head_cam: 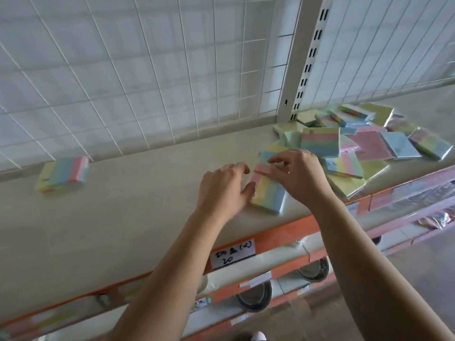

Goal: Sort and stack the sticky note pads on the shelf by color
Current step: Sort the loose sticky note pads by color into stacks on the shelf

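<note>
My left hand (225, 188) and right hand (296, 175) met over one striped pad (269, 193) lying on the shelf (123, 217). The left hand's fingers were loosely curled, its thumb touching the pad's near-left edge, closed on nothing that I could see. The right hand pinched at the pad's pink end with its fingertips; whether it truly held the pad or only steadied it, I cannot tell, as motion blur softened that spot.

Taking that striped pad as my landmark: just beyond and to the right of it lay the unsorted heap (364, 143), many pads overlapping at all angles, striped, pink, blue and yellow-green, reaching back to the slotted upright post (305, 57). Well to the left of it, against the wire grid backing (123, 70), sat one small striped stack (62, 173), apart from everything else.

I judged the work barely begun: one stack started, one pad in hand, the heap nearly whole. The pad under my hands looked bound for that left stack, since its stripes matched.
</note>
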A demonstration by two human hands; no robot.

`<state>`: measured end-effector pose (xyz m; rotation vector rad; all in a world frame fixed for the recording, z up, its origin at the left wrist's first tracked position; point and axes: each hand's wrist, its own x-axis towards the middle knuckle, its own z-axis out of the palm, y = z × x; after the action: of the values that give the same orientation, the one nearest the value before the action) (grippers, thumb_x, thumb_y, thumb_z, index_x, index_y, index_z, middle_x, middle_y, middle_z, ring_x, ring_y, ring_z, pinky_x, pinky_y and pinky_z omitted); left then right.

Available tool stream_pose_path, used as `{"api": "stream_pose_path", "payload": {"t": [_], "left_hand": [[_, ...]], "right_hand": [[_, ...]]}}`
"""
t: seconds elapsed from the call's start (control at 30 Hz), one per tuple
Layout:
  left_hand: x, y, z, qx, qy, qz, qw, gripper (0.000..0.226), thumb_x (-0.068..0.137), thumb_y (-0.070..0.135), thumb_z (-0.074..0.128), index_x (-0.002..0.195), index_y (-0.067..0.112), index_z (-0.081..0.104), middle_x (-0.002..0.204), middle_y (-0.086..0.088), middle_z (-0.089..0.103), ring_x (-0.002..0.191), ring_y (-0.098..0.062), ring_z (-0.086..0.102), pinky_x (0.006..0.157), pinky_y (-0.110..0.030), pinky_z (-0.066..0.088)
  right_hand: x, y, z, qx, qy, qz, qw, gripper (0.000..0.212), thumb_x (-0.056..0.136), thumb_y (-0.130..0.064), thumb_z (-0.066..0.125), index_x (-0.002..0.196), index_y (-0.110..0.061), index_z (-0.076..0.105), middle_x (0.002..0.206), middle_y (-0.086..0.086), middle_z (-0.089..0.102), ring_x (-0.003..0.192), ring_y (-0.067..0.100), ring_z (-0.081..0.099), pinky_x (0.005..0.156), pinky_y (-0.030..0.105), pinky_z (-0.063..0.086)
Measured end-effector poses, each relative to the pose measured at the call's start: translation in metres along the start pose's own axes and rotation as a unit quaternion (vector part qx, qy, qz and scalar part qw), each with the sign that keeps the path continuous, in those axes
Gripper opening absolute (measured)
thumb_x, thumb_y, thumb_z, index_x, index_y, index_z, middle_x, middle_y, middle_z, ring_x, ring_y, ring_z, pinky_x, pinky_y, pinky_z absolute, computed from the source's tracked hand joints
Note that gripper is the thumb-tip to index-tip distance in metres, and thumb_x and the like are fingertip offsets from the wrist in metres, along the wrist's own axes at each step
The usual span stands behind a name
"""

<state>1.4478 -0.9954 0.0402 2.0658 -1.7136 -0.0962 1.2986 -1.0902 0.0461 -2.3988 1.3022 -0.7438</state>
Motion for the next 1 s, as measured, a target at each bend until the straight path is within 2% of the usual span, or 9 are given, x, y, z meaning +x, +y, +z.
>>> {"api": "stream_pose_path", "payload": {"t": [0.13, 0.23, 0.33, 0.4, 0.53, 0.67, 0.8, 0.93, 1.0], "left_hand": [[0.002, 0.008, 0.01, 0.011, -0.013, -0.028, 0.999, 0.041, 0.084, 0.049, 0.058, 0.117, 0.025, 0.057, 0.109, 0.001, 0.065, 0.101, -0.023, 0.061, 0.085, -0.036, 0.046], [0.004, 0.012, 0.015, 0.018, -0.011, -0.043, 0.999, 0.05, 0.077, 0.059, 0.061, 0.114, 0.025, 0.058, 0.108, 0.002, 0.066, 0.102, -0.022, 0.061, 0.083, -0.035, 0.046], [0.008, 0.015, 0.015, 0.018, -0.029, -0.059, 0.998, 0.059, 0.072, 0.064, 0.064, 0.116, 0.024, 0.057, 0.111, 0.002, 0.064, 0.105, -0.022, 0.058, 0.085, -0.035, 0.045], [0.01, 0.016, 0.015, 0.03, -0.038, -0.063, 0.997, 0.066, 0.07, 0.067, 0.064, 0.119, 0.023, 0.057, 0.114, 0.002, 0.061, 0.108, -0.023, 0.056, 0.086, -0.036, 0.044], [0.011, 0.018, 0.016, 0.046, -0.055, -0.074, 0.995, 0.082, 0.064, 0.073, 0.065, 0.126, 0.021, 0.054, 0.125, 0.001, 0.054, 0.115, -0.024, 0.051, 0.092, -0.038, 0.043], [0.013, 0.017, 0.016, 0.047, -0.076, -0.083, 0.993, 0.09, 0.061, 0.076, 0.065, 0.13, 0.021, 0.05, 0.128, 0.001, 0.053, 0.118, -0.023, 0.048, 0.094, -0.038, 0.042], [0.019, 0.019, 0.011, 0.028, -0.12, -0.088, 0.988, 0.086, 0.064, 0.067, 0.07, 0.135, 0.026, 0.045, 0.135, 0.004, 0.049, 0.124, -0.023, 0.042, 0.096, -0.038, 0.038], [0.024, 0.021, 0.002, 0.007, -0.173, -0.089, 0.981, 0.082, 0.064, 0.053, 0.079, 0.134, 0.025, 0.046, 0.13, 0.003, 0.051, 0.121, -0.026, 0.041, 0.1, -0.042, 0.039], [0.025, 0.023, 0.001, -0.018, -0.192, -0.078, 0.978, 0.083, 0.062, 0.048, 0.081, 0.135, 0.028, 0.045, 0.129, 0.004, 0.052, 0.12, -0.025, 0.041, 0.1, -0.043, 0.039]], "right_hand": [[0.016, 0.01, -0.006, -0.035, -0.028, -0.011, 0.999, 0.028, 0.078, -0.024, 0.07, 0.104, -0.015, 0.071, 0.109, 0.007, 0.067, 0.105, 0.028, 0.049, 0.089, 0.026, 0.033], [0.023, 0.013, -0.006, -0.072, -0.07, -0.026, 0.995, 0.056, 0.071, -0.049, 0.073, 0.113, -0.012, 0.066, 0.117, 0.008, 0.063, 0.111, 0.028, 0.047, 0.097, 0.03, 0.028], [0.023, 0.015, -0.005, -0.073, -0.083, -0.003, 0.994, 0.073, 0.067, -0.064, 0.068, 0.12, -0.015, 0.061, 0.12, 0.007, 0.059, 0.112, 0.03, 0.041, 0.096, 0.032, 0.03], [0.024, 0.017, -0.006, -0.06, -0.086, 0.005, 0.994, 0.081, 0.064, -0.062, 0.072, 0.127, -0.016, 0.054, 0.122, 0.01, 0.056, 0.114, 0.031, 0.038, 0.097, 0.032, 0.03], [0.029, 0.016, -0.011, -0.025, -0.098, 0.021, 0.995, 0.096, 0.061, -0.041, 0.083, 0.14, -0.013, 0.037, 0.126, 0.013, 0.042, 0.12, 0.034, 0.036, 0.102, 0.034, 0.03], [0.032, 0.018, -0.016, 0.036, -0.069, 0.015, 0.997, 0.074, 0.066, -0.02, 0.081, 0.132, -0.009, 0.05, 0.122, 0.012, 0.045, 0.111, 0.029, 0.05, 0.087, 0.025, 0.036], [0.035, 0.019, -0.018, 0.065, -0.042, -0.004, 0.997, 0.051, 0.068, -0.014, 0.08, 0.115, -0.011, 0.06, 0.118, 0.006, 0.051, 0.103, 0.022, 0.052, 0.079, 0.022, 0.034], [0.037, 0.017, -0.022, 0.114, 0.0, -0.007, 0.993, 0.033, 0.069, -0.009, 0.076, 0.098, -0.016, 0.062, 0.089, -0.005, 0.061, 0.082, 0.017, 0.056, 0.061, 0.017, 0.036], [0.036, 0.018, -0.024, 0.146, 0.014, -0.003, 0.989, 0.033, 0.07, -0.007, 0.075, 0.098, -0.018, 0.061, 0.085, -0.008, 0.064, 0.074, 0.015, 0.056, 0.054, 0.012, 0.035]]}}
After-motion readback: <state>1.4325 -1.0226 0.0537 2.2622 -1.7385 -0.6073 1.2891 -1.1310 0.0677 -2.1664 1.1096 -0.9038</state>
